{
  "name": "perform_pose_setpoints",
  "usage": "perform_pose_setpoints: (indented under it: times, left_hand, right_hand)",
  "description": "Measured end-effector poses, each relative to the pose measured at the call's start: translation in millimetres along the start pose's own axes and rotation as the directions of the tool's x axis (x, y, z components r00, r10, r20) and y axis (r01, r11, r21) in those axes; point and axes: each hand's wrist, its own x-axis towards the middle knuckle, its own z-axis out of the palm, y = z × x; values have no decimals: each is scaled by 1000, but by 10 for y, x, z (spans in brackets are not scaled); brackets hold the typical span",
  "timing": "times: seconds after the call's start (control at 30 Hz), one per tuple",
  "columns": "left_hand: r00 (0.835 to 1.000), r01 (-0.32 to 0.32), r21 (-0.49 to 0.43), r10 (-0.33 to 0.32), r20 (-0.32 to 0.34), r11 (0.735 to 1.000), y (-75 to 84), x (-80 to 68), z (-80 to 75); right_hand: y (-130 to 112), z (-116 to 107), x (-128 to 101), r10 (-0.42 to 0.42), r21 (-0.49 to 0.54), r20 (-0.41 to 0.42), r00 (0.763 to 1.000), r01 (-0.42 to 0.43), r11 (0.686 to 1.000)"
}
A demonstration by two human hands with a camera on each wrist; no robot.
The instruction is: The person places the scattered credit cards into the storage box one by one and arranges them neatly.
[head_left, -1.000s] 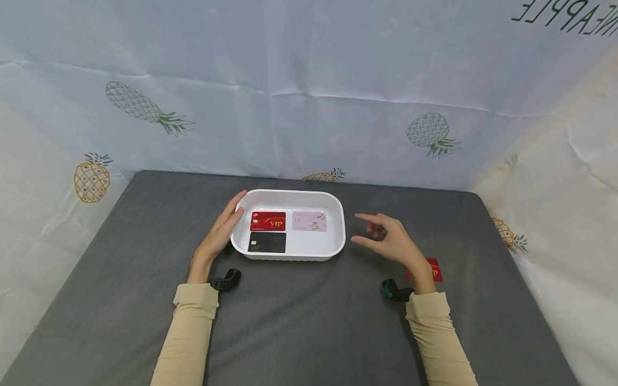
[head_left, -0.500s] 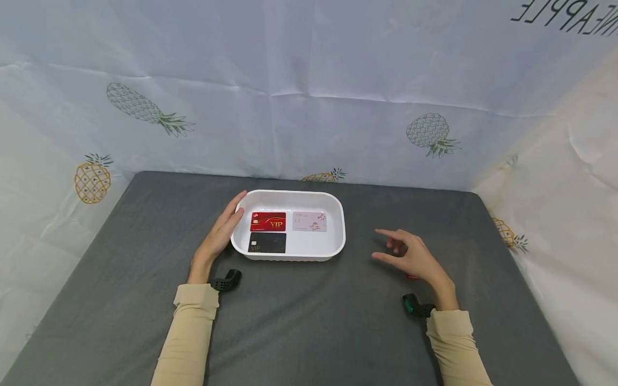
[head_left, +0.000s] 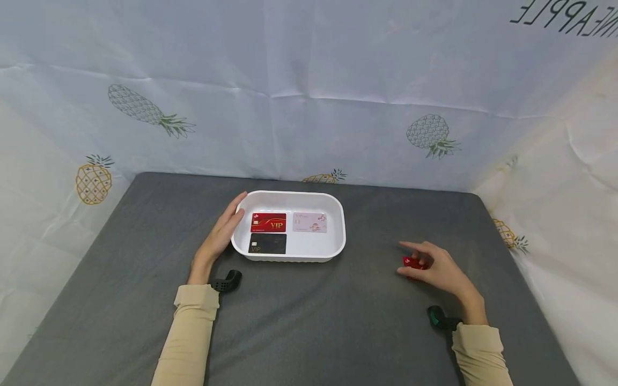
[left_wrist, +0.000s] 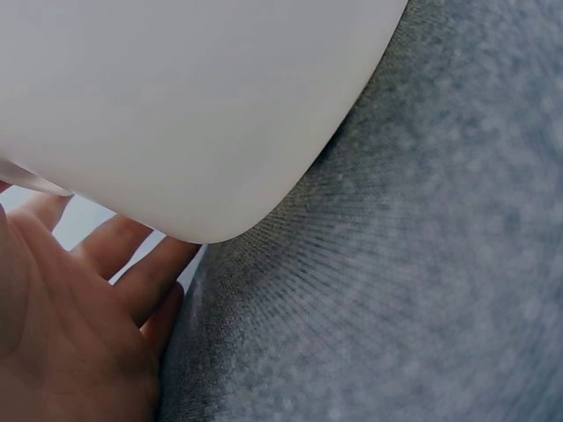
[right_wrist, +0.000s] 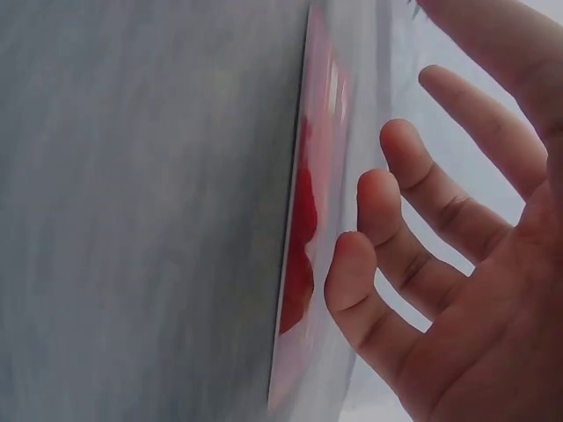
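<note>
A red card (head_left: 411, 262) lay flat on the grey bench (head_left: 309, 321), at about 4 o'clock from the white tray (head_left: 338, 244) and well apart from it. The right hand (head_left: 436, 269) was held over the card with its fingers (right_wrist: 387, 220) spread and only loosely bent; in the right wrist view they were seen just beside the card's glossy face, and whether they touched it could not be told. Nothing was gripped by that hand. The left hand (head_left: 219, 236) was laid open against the tray's 9 o'clock wall, fingers straight along the rim.

Inside the tray, a red VIP card (head_left: 267, 222), a black card (head_left: 267, 243) and a pale pink card (head_left: 309, 222) were laid flat, side by side.

The loose card was judged light, thin, stiff and slick. Being flush with the soft cloth, it would probably be taken best by an edge, pried up with a fingertip and pinched across its short sides.
</note>
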Motion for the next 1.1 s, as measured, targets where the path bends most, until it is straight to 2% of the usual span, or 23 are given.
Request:
perform_pose_setpoints:
  times: [0.23,0.47,0.83,0.97,1.1]
  left_hand:
    - [999,-37,-27,37,6,999,-27,13,7]
    - [999,-31,-20,31,4,999,-21,8,6]
    - [999,-34,-15,34,2,999,-17,3,4]
    - [1000,-31,-23,31,3,999,-20,1,2]
    - [1000,-31,-30,31,4,999,-20,-3,-4]
  right_hand:
    - [138,-185,-174,85,-91,28,996,-82,992]
    - [224,-269,-267,219,-150,73,973,-206,967]
    - [226,-272,-270,234,-127,82,969,-223,966]
    - [184,-285,-241,286,-136,123,950,-269,953]
    - [131,-301,-210,306,-169,158,939,-279,945]
